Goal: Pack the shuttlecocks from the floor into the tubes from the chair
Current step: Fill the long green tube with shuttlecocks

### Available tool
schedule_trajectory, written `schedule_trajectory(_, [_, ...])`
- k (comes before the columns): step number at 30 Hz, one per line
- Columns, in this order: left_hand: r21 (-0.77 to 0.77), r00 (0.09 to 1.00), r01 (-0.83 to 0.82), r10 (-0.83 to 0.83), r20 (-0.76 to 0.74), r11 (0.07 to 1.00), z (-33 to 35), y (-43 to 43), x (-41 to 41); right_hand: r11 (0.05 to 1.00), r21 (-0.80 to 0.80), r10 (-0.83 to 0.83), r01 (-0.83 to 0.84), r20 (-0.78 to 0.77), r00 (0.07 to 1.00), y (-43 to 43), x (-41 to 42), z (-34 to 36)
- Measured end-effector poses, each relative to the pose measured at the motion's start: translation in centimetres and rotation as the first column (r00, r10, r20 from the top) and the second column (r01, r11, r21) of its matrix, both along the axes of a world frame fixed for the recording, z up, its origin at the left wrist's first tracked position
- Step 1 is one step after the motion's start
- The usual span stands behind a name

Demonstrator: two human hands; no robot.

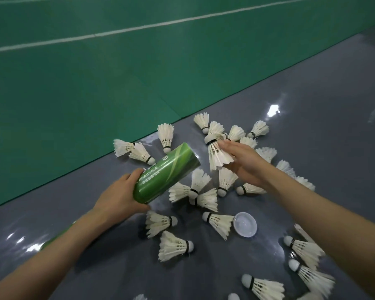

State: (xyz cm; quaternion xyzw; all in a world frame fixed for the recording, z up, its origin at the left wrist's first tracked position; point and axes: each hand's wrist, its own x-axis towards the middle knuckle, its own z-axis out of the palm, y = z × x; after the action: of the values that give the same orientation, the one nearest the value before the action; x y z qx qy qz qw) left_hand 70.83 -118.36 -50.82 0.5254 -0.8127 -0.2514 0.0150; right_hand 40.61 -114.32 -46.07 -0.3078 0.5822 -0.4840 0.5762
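Observation:
My left hand (119,197) grips the near end of a green tube (166,173) printed "PRACTICE". The tube is tilted, its far end pointing up and right above the floor. My right hand (241,163) holds a white feather shuttlecock (215,152) by its skirt, cork pointing up and away, just right of the tube's far end and apart from it. Several more white shuttlecocks (193,191) lie scattered on the grey floor around and below both hands.
A clear plastic tube cap (246,224) lies on the grey floor (312,126) near my right forearm. The edge of another green tube (59,236) shows under my left forearm. A green court mat (85,83) with white lines covers the far left.

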Motion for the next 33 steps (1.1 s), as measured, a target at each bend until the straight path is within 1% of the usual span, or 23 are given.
schedule_trajectory(2, [-0.008, 0.999, 0.027, -0.027, -0.020, 1.000, 0.2, 0.4, 0.0, 0.998, 0.024, 0.065, -0.064, -0.053, 0.996, 0.6, 0.0, 0.9])
schedule_trajectory(3, [-0.013, 0.999, 0.039, -0.039, -0.024, 0.999, 0.3, 0.5, 0.1, 0.993, 0.024, 0.115, -0.113, -0.112, 0.987, 0.8, 0.0, 1.1])
schedule_trajectory(5, [-0.025, 0.997, 0.066, -0.067, -0.028, 0.998, 0.5, 0.8, 0.0, 0.976, 0.012, 0.211, -0.217, -0.285, 0.935, 1.2, 0.1, 1.7])
schedule_trajectory(6, [-0.031, 0.996, 0.085, -0.085, -0.027, 0.996, 0.5, 0.9, 0.0, 0.967, -0.002, 0.238, -0.254, -0.339, 0.910, 1.3, 0.3, 2.0])
schedule_trajectory(10, [-0.063, 0.989, 0.141, -0.143, -0.041, 0.988, 0.4, 1.3, -0.4, 0.930, -0.055, 0.309, -0.365, -0.424, 0.851, 1.5, 2.2, 3.2])
schedule_trajectory(12, [-0.076, 0.988, 0.127, -0.132, -0.075, 0.989, 0.4, 1.3, -0.6, 0.939, -0.113, 0.249, -0.325, -0.429, 0.869, 1.4, 3.3, 3.8])
schedule_trajectory(14, [-0.095, 0.988, 0.114, -0.123, -0.092, 0.989, 0.3, 1.4, -0.5, 0.956, -0.182, 0.134, -0.229, -0.423, 0.896, 1.2, 3.8, 4.3])
schedule_trajectory(17, [-0.114, 0.988, 0.081, -0.095, -0.122, 0.990, 0.4, 1.4, -0.4, 0.942, -0.302, 0.001, -0.144, -0.429, 0.903, 1.4, 3.9, 4.2])
schedule_trajectory(20, [-0.114, 0.986, 0.039, -0.056, -0.154, 0.993, 0.4, 1.4, -0.4, 0.924, -0.353, -0.072, -0.143, -0.531, 0.844, 2.0, 3.9, 3.4])
schedule_trajectory(23, [-0.134, 0.990, 0.035, -0.053, -0.132, 0.990, 0.4, 1.6, -0.5, 0.928, -0.369, -0.190, -0.049, -0.582, 0.790, 2.5, 3.9, 2.8])
schedule_trajectory(25, [-0.151, 0.991, 0.044, -0.061, -0.117, 0.988, 0.4, 1.7, -0.8, 0.929, -0.370, -0.222, -0.017, -0.591, 0.775, 2.8, 4.2, 2.7])
schedule_trajectory(26, [-0.163, 0.992, 0.044, -0.063, -0.113, 0.986, 0.5, 1.7, -0.9, 0.933, -0.361, -0.221, -0.005, -0.582, 0.783, 2.8, 4.3, 2.5])
schedule_trajectory(27, [-0.173, 0.991, 0.041, -0.062, -0.116, 0.984, 0.5, 1.8, -1.0, 0.938, -0.345, -0.212, 0.019, -0.532, 0.820, 2.8, 4.6, 2.5])
schedule_trajectory(28, [-0.181, 0.991, 0.036, -0.059, -0.124, 0.983, 0.6, 1.8, -1.1, 0.943, -0.326, -0.204, 0.065, -0.411, 0.889, 2.7, 4.9, 2.5])
schedule_trajectory(29, [-0.189, 0.990, 0.033, -0.058, -0.129, 0.981, 0.6, 1.9, -1.2, 0.947, -0.292, -0.209, 0.134, -0.243, 0.947, 2.6, 5.2, 2.7])
schedule_trajectory(30, [-0.199, 0.989, 0.034, -0.061, -0.131, 0.979, 0.5, 2.0, -1.2, 0.950, -0.237, -0.225, 0.203, -0.069, 0.972, 2.3, 5.3, 2.9])
schedule_trajectory(31, [-0.209, 0.989, 0.037, -0.065, -0.130, 0.977, 0.5, 2.0, -1.3, 0.953, -0.175, -0.238, 0.246, 0.068, 0.969, 2.1, 5.4, 3.2])
schedule_trajectory(32, [-0.217, 0.989, 0.040, -0.069, -0.128, 0.975, 0.4, 2.1, -1.3, 0.960, -0.132, -0.227, 0.246, 0.144, 0.963, 2.0, 5.4, 3.4])
schedule_trajectory(33, [-0.225, 0.990, 0.042, -0.072, -0.125, 0.974, 0.4, 2.1, -1.3, 0.969, -0.130, -0.191, 0.211, 0.150, 0.970, 2.1, 5.2, 3.4])
